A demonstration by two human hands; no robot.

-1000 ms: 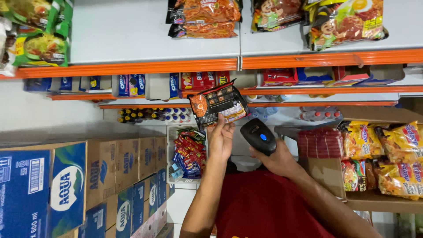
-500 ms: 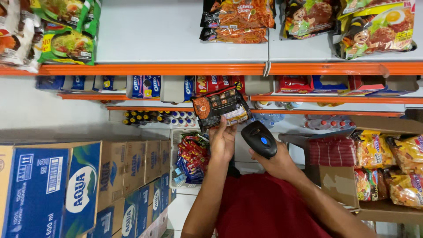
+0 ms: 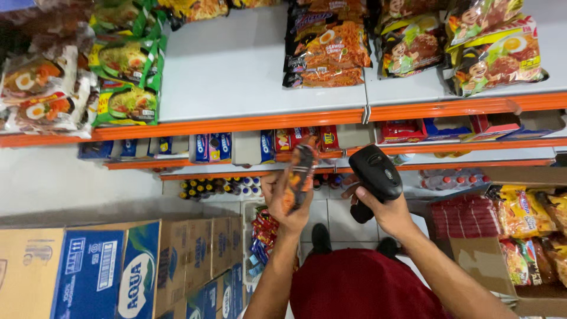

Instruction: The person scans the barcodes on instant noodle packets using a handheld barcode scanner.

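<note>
My left hand [image 3: 287, 205] grips an orange and black noodle packet [image 3: 301, 171], turned edge-on toward the camera, in front of the orange-edged shelves. Just to its right, my right hand [image 3: 387, 211] holds a black handheld scanner [image 3: 376, 179] by its handle, with the scanner head tilted toward the packet. The two hands are close together, a small gap between packet and scanner. Below them I see my red shirt [image 3: 360, 286] and my dark shoes on the tiled floor.
A grey top shelf [image 3: 236, 71] carries noodle packs [image 3: 328, 44] and green packs [image 3: 121, 88]. Lower shelves hold small boxes [image 3: 212, 147] and bottles [image 3: 218, 188]. Stacked cartons [image 3: 118, 272] stand at left; an open carton of packets [image 3: 525, 218] at right.
The packet has turned from face-on to edge-on in my left hand. Both hands have moved to the right in view, and the scanner now tilts toward the packet. The camera has moved closer to the shelves.
</note>
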